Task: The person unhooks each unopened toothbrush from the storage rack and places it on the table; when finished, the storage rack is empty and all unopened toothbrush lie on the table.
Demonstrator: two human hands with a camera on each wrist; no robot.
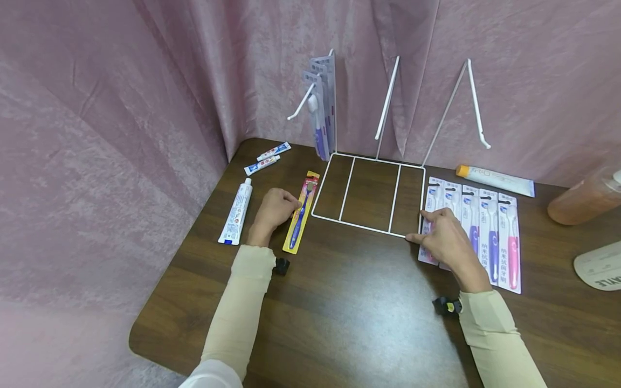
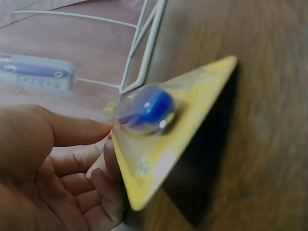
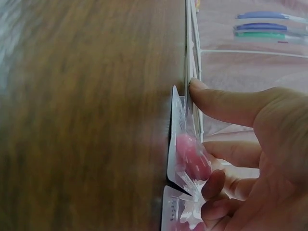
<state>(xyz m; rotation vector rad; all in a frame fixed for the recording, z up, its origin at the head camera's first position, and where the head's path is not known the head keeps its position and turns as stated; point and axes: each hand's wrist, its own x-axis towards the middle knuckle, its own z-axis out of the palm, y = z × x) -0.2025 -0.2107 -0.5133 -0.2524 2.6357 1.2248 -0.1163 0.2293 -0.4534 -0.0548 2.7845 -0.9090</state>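
A: What is shown from the head?

B: A yellow-backed toothbrush pack is seen at about nine o'clock from the white wire rack, with its edge pinched by the left hand. The rack's near corner, at four o'clock, is touched by the right hand, its thumb and index finger spread apart. A row of toothbrush packs is partly covered by that hand. Hung packs are carried on a hook at eleven o'clock. A toothpaste tube is found at nine o'clock from the left hand.

A: And from the left wrist?

B: The yellow-backed pack is gripped between thumb and fingers and tilted, one corner raised off the table.

A: And from the right wrist?

B: The thumb tip is set against the rack's wire. A pink-handled pack is seen at six o'clock from it; whether it is touched by the curled fingers cannot be told.
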